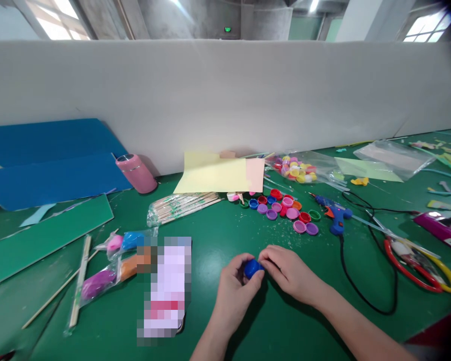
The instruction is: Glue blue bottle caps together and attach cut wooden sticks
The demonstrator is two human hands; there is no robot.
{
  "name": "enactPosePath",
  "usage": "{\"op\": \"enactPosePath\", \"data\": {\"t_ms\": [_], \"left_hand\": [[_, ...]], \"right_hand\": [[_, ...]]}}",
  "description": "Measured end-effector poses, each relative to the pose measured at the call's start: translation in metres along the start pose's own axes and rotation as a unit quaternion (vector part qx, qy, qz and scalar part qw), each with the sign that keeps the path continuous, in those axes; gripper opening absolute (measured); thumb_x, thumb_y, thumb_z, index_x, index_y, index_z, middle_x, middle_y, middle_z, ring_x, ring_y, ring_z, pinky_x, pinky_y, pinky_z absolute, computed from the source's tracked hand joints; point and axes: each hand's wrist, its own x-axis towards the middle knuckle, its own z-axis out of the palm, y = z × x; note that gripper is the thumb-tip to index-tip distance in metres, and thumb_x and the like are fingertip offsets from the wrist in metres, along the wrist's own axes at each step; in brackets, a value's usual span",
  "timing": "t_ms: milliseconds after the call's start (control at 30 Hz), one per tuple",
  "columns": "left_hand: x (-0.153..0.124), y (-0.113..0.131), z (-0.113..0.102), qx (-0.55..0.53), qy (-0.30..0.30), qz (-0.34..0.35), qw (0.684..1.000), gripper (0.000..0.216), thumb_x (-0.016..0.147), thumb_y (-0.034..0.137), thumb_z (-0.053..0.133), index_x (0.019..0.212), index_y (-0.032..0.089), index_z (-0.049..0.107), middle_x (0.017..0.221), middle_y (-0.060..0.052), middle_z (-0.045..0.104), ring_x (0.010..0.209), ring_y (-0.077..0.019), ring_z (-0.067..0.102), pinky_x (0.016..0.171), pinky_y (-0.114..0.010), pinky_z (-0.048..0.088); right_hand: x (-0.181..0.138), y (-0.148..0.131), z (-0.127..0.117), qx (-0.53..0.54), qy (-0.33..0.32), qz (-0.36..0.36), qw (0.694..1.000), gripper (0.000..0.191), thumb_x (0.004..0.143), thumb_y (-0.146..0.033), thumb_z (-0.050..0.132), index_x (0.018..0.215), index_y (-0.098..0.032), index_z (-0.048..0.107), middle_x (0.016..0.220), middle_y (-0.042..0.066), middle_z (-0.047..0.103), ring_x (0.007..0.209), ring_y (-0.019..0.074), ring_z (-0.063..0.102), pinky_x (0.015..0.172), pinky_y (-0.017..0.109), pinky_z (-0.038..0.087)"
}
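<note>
- Left hand (233,286), bottom centre of the frame: fingers wrapped around a small round blue piece (252,269), so yeah, gripping it.
- Right hand (291,273), just right of that: fingers bunched up at the piece's edge, can't really tell if they're pinching anything.
- Bunch of colourful caps (292,213) sits above the hands, right of centre.
- Blue glue gun (337,214) lies on the green table (218,225), right side.

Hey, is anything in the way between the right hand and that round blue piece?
Nothing visible is. The left hand holds the round blue piece, and the right hand is close beside it; whether they touch is unclear.
</note>
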Motion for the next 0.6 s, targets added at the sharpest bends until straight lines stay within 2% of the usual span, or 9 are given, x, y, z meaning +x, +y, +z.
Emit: {"op": "enactPosePath", "data": {"t_ms": [300,467,600], "left_hand": [[0.001,-0.001,-0.001,0.063,0.022,0.046,0.997,0.022,0.066,0.022,0.062,0.087,0.017,0.060,0.078,-0.003,0.059,0.066,-0.0143,0.053,0.057,-0.023,0.043],[0.003,0.000,-0.002,0.013,0.025,0.008,1.000,0.026,0.063,0.022,0.065,0.087,0.016,0.059,0.074,-0.001,0.058,0.059,-0.0121,0.051,0.051,-0.022,0.042],[0.004,0.000,-0.003,-0.045,0.028,-0.012,0.999,0.026,0.061,0.022,0.067,0.085,0.015,0.059,0.073,-0.001,0.059,0.063,-0.0130,0.053,0.055,-0.023,0.044]], "right_hand": [[0.002,0.005,0.013,0.039,0.020,0.028,0.999,0.016,0.089,-0.018,0.035,0.079,-0.019,0.047,0.074,0.001,0.055,0.067,0.0144,0.050,0.060,0.025,0.039],[0.004,0.005,0.014,0.057,0.029,0.030,0.997,0.016,0.089,-0.020,0.035,0.079,-0.019,0.048,0.074,0.001,0.055,0.067,0.0144,0.050,0.061,0.025,0.038],[0.006,0.004,0.009,0.081,0.021,0.024,0.996,0.021,0.090,-0.025,0.034,0.078,-0.018,0.050,0.071,0.000,0.054,0.065,0.0131,0.050,0.060,0.023,0.038]]}}
